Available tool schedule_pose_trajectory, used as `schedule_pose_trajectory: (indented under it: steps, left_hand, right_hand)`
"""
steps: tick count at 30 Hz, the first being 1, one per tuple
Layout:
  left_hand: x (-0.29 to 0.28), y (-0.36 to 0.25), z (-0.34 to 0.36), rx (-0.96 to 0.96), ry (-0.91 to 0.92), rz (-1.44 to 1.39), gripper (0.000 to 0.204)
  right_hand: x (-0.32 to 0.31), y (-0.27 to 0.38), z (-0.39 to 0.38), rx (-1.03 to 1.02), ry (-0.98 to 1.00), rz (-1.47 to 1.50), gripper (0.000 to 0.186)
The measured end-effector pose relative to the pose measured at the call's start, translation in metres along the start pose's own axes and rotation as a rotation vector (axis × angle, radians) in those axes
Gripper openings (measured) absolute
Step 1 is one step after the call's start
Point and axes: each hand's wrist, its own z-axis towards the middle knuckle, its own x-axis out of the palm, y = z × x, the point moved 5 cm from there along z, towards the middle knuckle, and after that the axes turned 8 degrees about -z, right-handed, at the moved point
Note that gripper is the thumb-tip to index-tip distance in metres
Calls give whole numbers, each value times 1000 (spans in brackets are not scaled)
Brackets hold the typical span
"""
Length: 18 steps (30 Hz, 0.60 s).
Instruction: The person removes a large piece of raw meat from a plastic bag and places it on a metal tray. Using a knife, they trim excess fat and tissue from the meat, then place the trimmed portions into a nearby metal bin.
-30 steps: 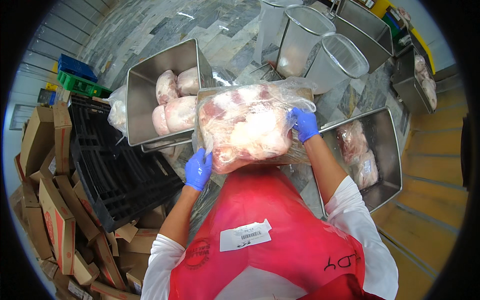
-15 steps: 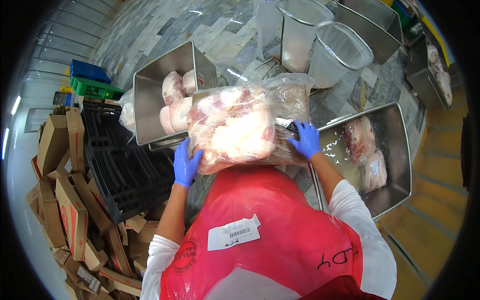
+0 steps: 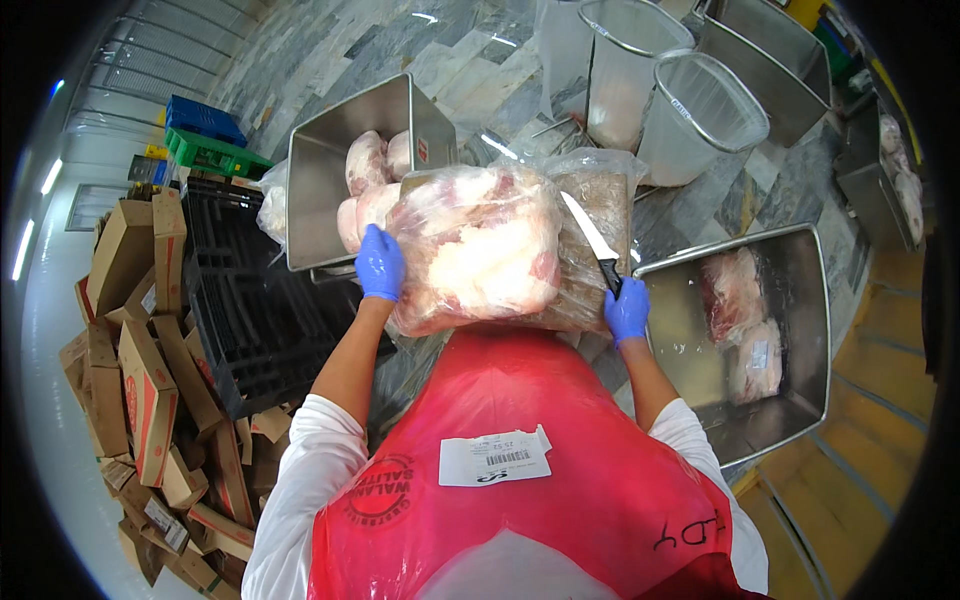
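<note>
A large slab of pale fatty meat (image 3: 470, 245) in clear plastic lies on a brown, plastic-covered support (image 3: 590, 225). My left hand (image 3: 379, 265), in a blue glove, is at the slab's left edge with fingers closed; what they grip there is unclear. My right hand (image 3: 625, 308), gloved too, grips the black handle of a knife (image 3: 592, 226), its pale blade tilted up and to the left beside the slab. A red plastic apron (image 3: 480, 420) covers my front, just below the slab.
Steel tubs with meat stand at left (image 3: 320, 225) and right (image 3: 805, 340). Clear bins (image 3: 700, 150), more steel tubs (image 3: 765, 85) and a tilted tub (image 3: 865, 195) are behind. A black pallet (image 3: 230, 310), flattened boxes (image 3: 150, 410) and green (image 3: 215, 150) and blue crates (image 3: 200, 120) fill the left.
My right hand let go of the plastic, reached open toward the knife, and now holds it raised beside the slab. My left hand shifted up along the left edge, its fingers closing.
</note>
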Motion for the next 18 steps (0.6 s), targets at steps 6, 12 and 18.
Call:
schedule_pose_trajectory:
  steps: [6, 12, 18]
  left_hand:
    - [9, 252, 0, -849, -283, -879, 24]
    - [63, 362, -166, -1459, -269, -1662, 41]
    - [102, 347, -145, -1507, -76, -1466, 33]
  right_hand:
    - [-62, 108, 56, -216, -229, 241, 67]
    - [-20, 211, 119, -336, -188, 298, 61]
    - [-44, 199, 159, -229, -74, 342, 33]
